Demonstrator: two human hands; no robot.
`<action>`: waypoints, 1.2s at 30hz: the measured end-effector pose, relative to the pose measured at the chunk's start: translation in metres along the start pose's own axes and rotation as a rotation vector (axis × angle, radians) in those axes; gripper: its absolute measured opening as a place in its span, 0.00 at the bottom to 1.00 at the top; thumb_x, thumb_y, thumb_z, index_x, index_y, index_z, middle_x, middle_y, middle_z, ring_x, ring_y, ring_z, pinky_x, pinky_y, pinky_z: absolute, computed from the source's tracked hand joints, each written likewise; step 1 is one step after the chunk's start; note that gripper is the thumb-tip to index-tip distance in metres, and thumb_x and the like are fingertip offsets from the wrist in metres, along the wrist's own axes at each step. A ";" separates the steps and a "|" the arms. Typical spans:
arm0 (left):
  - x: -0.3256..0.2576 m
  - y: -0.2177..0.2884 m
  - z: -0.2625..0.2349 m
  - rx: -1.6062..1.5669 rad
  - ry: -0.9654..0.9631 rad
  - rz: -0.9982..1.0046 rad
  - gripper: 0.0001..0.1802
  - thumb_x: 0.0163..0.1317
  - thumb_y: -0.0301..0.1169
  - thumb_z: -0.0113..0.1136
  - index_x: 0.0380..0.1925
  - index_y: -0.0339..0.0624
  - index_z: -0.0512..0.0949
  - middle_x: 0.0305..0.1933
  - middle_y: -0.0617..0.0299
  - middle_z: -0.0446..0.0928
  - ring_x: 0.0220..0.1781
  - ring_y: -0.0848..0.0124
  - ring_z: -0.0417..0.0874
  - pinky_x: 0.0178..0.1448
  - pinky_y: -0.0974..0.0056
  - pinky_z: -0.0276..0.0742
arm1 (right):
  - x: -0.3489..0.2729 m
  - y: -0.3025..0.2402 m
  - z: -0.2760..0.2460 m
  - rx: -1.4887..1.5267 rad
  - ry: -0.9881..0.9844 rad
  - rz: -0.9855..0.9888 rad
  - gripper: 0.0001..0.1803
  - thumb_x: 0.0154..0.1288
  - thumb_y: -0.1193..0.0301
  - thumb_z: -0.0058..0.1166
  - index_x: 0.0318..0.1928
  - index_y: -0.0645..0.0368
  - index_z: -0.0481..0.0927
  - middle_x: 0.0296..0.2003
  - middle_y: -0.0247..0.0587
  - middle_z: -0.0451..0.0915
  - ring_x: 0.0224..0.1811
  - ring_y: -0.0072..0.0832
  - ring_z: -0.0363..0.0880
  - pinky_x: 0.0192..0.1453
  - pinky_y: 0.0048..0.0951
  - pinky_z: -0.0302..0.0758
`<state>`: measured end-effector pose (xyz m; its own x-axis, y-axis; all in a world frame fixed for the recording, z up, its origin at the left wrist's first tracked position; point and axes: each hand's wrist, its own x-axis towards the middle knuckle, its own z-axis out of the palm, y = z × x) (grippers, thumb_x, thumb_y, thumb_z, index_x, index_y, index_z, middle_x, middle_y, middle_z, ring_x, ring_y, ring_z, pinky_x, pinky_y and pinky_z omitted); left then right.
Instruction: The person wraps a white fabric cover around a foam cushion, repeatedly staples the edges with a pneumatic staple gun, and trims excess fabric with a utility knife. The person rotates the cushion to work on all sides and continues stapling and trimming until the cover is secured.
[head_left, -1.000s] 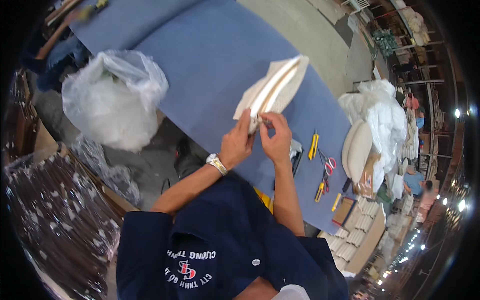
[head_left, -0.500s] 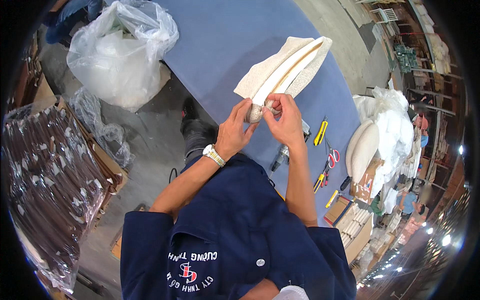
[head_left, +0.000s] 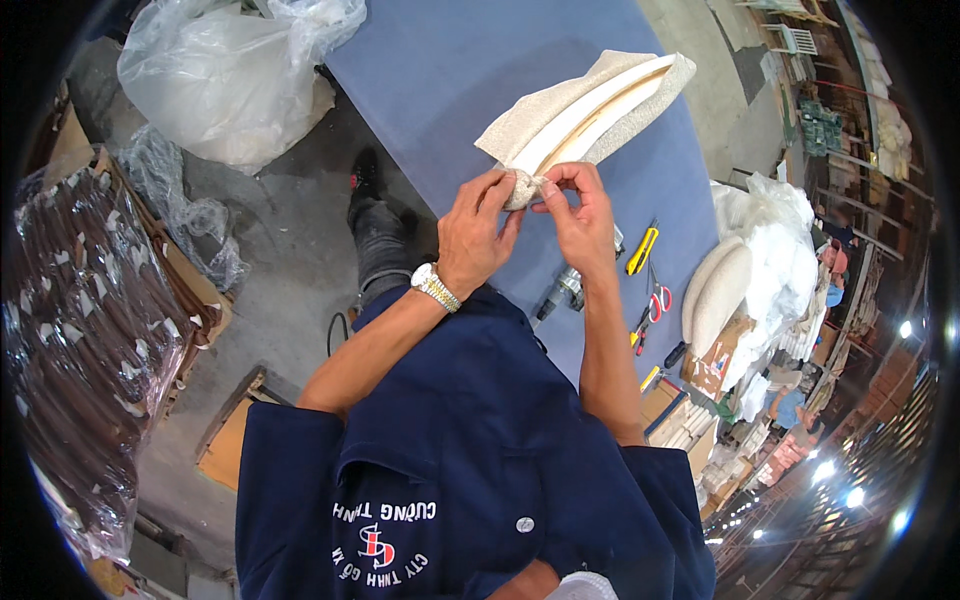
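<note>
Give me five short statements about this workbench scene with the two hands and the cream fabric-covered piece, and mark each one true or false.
1. Both the left hand and the right hand grip the near end of the cream fabric-covered curved wooden piece. True.
2. The blue-covered table is red. False: blue.
3. A metal wristwatch sits on the left wrist. True.
4. The yellow utility knife is in the right hand. False: it lies on the table.
5. The red-handled scissors lie near the knife. True.

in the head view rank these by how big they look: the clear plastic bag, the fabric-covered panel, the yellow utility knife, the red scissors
1. clear plastic bag
2. fabric-covered panel
3. and 4. yellow utility knife and red scissors: both small and look alike in length, so no ranking between them.
</note>
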<state>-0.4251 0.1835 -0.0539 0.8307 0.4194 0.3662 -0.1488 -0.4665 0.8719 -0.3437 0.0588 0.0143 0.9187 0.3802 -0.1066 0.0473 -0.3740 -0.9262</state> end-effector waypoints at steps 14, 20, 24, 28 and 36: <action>0.008 0.006 0.003 0.003 -0.100 -0.012 0.23 0.66 0.21 0.64 0.61 0.31 0.79 0.64 0.40 0.80 0.65 0.45 0.82 0.68 0.52 0.78 | 0.033 -0.047 -0.015 -0.918 -0.277 -0.149 0.16 0.68 0.56 0.58 0.41 0.56 0.82 0.40 0.43 0.83 0.40 0.48 0.87 0.38 0.49 0.83; 0.016 0.014 0.007 0.009 -0.236 0.061 0.28 0.70 0.21 0.60 0.70 0.29 0.71 0.70 0.38 0.75 0.70 0.42 0.77 0.71 0.50 0.73 | 0.022 -0.026 -0.025 -0.768 -0.175 -0.268 0.13 0.68 0.64 0.60 0.41 0.62 0.79 0.38 0.45 0.78 0.34 0.48 0.85 0.32 0.49 0.81; 0.017 0.004 -0.001 0.010 -0.241 0.097 0.27 0.72 0.23 0.59 0.70 0.29 0.71 0.70 0.37 0.74 0.70 0.42 0.77 0.71 0.49 0.73 | 0.022 -0.018 -0.018 -0.665 -0.165 -0.264 0.14 0.68 0.64 0.61 0.44 0.62 0.80 0.40 0.46 0.79 0.37 0.48 0.85 0.37 0.49 0.81; 0.023 0.002 -0.005 0.020 -0.247 0.082 0.28 0.71 0.19 0.57 0.71 0.29 0.70 0.72 0.38 0.73 0.72 0.44 0.76 0.73 0.50 0.72 | 0.026 -0.017 -0.015 -0.578 -0.135 -0.306 0.14 0.69 0.63 0.62 0.44 0.61 0.80 0.40 0.45 0.79 0.38 0.48 0.85 0.38 0.48 0.81; 0.032 -0.009 -0.007 0.057 -0.277 0.132 0.28 0.73 0.20 0.55 0.72 0.31 0.69 0.74 0.41 0.73 0.73 0.45 0.76 0.73 0.49 0.73 | 0.026 0.000 0.000 -0.573 -0.025 -0.358 0.14 0.70 0.63 0.60 0.45 0.62 0.79 0.41 0.43 0.77 0.33 0.46 0.84 0.31 0.46 0.81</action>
<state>-0.4008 0.2063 -0.0479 0.9218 0.1277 0.3659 -0.2416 -0.5488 0.8003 -0.3194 0.0687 0.0121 0.7988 0.5809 0.1562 0.5536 -0.6083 -0.5688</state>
